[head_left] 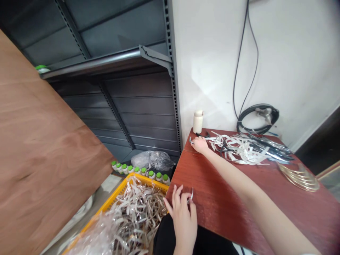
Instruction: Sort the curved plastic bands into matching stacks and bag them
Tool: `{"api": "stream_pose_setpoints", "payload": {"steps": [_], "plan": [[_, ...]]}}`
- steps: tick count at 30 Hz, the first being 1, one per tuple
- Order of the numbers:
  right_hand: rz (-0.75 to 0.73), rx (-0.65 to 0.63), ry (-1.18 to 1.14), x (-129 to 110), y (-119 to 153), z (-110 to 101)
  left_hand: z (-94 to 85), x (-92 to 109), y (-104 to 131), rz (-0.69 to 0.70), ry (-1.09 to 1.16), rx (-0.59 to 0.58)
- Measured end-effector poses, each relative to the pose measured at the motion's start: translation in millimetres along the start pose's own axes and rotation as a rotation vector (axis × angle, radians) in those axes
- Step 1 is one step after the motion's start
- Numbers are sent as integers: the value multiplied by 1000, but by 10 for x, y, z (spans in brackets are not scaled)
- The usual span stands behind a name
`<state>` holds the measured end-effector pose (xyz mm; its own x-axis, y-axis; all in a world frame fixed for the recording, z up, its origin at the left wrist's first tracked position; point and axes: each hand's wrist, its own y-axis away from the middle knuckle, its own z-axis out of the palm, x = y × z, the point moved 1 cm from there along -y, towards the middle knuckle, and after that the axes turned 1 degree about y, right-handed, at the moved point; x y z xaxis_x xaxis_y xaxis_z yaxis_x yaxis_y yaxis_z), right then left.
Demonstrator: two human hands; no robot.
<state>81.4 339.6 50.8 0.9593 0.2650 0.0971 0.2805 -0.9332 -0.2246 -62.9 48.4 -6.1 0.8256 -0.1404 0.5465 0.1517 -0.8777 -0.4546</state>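
My left hand (pixel 183 216) is over the near left edge of the red-brown table (pixel 212 202). Between its thumb and index finger sticks up a thin white strip (pixel 192 193), while the other fingers are loosely extended. My right hand (pixel 199 145) reaches across to the table's far left corner, its fingers bent and closed. A small curved shiny metal piece (pixel 191 140) shows at its fingertips; its kind is unclear. Just behind that hand lies a black item (pixel 203 134), partly hidden. Right of it spreads a tangled pile of white strips (pixel 239 148).
A yellow basket (pixel 106 205) full of strips stands left of the table. Several green-capped bottles (pixel 136 170) line the shelf base behind it. On the table are a cream bottle (pixel 198 122) and gold-coloured rings (pixel 300 178). A black cable coil (pixel 239 125) rests against the wall.
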Motion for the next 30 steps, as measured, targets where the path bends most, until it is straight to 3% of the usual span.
{"api": "stream_pose_setpoints", "payload": {"steps": [7, 11, 14, 17, 20, 25, 30], "plan": [[-57, 172, -18, 80, 512, -110, -14, 11, 5, -15, 13, -10], [73, 265, 8, 361, 902, -198, -15, 18, 8, -5, -12, 28], [195, 363, 40, 621, 1014, -263, -37, 17, 38, 26, -53, 46], [195, 373, 82, 771, 851, -330, -57, 11, 90, 83, -74, 29], [138, 283, 96, 764, 472, -361, -27, -34, 144, 88, -59, 49], [131, 71, 96, 596, -140, -272, 140, -195, 175, 151, 21, 235], [161, -82, 97, 521, -370, -162, 286, -314, 115, 216, 50, 401]]}}
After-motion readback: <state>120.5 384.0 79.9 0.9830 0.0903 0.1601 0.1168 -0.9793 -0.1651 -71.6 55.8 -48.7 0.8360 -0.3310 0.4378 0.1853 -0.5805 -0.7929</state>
